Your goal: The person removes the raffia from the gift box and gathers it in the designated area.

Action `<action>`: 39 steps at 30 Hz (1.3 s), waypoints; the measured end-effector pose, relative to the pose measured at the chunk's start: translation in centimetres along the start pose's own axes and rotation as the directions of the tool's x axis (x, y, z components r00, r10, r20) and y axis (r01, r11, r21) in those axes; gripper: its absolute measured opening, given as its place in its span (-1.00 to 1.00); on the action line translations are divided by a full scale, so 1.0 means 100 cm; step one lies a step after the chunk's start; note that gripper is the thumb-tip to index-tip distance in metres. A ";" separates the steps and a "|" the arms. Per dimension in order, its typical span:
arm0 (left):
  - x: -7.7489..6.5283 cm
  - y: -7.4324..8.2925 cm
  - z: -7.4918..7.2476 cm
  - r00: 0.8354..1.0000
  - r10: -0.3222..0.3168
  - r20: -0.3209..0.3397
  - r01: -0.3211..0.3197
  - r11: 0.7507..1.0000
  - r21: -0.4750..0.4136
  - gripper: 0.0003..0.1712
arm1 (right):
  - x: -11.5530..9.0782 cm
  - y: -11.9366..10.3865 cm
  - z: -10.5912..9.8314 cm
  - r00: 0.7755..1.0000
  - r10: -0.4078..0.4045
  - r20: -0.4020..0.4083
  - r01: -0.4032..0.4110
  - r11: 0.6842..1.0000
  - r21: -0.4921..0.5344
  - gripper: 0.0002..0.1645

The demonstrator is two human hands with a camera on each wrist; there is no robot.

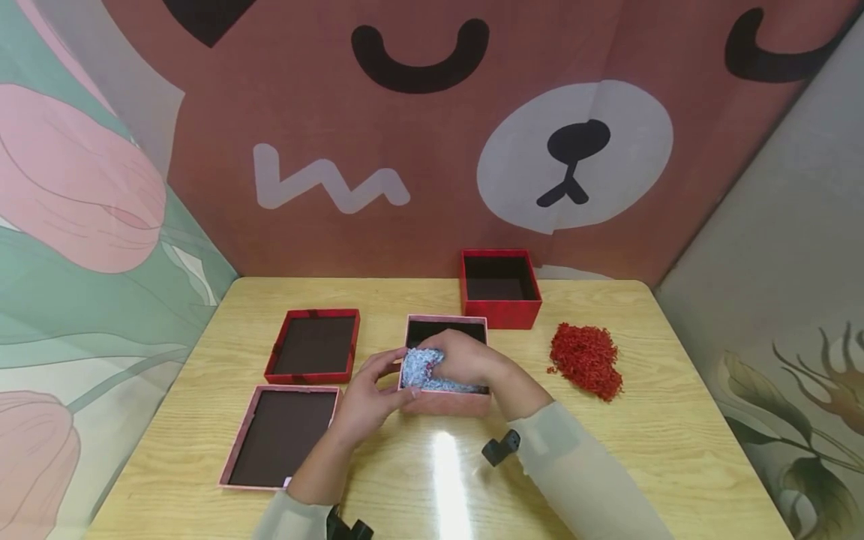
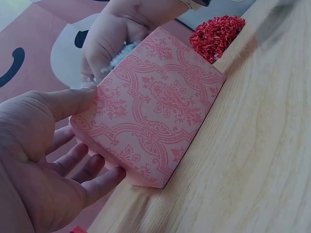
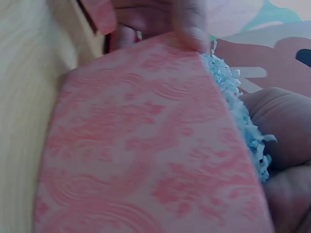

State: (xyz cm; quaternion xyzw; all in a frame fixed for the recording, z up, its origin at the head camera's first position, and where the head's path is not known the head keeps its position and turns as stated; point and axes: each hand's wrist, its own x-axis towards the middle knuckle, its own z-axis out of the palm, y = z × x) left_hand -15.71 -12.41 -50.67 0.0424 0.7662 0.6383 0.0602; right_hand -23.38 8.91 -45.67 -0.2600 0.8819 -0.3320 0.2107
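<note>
A pink patterned box [image 1: 445, 405] with a dark inside stands at the middle of the table, part filled with light blue shredded paper [image 1: 418, 366]. My left hand [image 1: 373, 397] grips its left end, thumb on the front corner and fingers along the side, as the left wrist view shows. Inside the box, my right hand [image 1: 462, 358] holds a clump of the blue shreds that rises above the rim at the left. A few red bits show among them. The fingertips of the right hand are partly hidden by paper and box wall.
A heap of red shredded paper [image 1: 586, 360] lies on the right. Behind the pink box stands a red box [image 1: 502, 313]. On the left lie a red lid [image 1: 273, 364] and a pink lid [image 1: 244, 431], their dark insides facing up. The wooden table [image 1: 648, 465] ends at a painted wall.
</note>
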 end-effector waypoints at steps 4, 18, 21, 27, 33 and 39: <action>0.000 0.001 0.000 1.000 -0.003 -0.008 0.003 1.000 0.009 -0.26 | -0.004 -0.003 -0.009 1.000 0.018 -0.024 -0.017 1.000 0.016 -0.51; 0.002 -0.001 0.000 1.000 0.018 -0.012 -0.018 1.000 0.025 -0.23 | -0.021 -0.009 -0.033 0.995 0.037 -0.095 -0.031 0.998 0.057 -0.47; 0.002 -0.001 0.000 1.000 0.015 -0.015 -0.015 1.000 0.024 -0.23 | -0.026 -0.009 -0.039 0.993 0.017 -0.113 -0.012 0.999 0.041 -0.46; 0.002 -0.002 -0.001 1.000 -0.001 -0.023 0.002 0.999 0.032 -0.23 | -0.037 -0.009 -0.049 0.992 -0.007 -0.128 0.015 0.998 0.067 -0.44; 0.001 -0.001 -0.002 1.000 -0.001 -0.026 0.002 0.999 0.036 -0.21 | -0.052 -0.003 -0.060 0.986 -0.031 -0.165 0.046 0.995 0.090 -0.47; 0.001 -0.001 -0.003 1.000 -0.001 -0.026 0.002 0.999 0.032 -0.19 | -0.067 0.005 -0.067 0.979 -0.042 -0.198 0.068 0.990 0.125 -0.46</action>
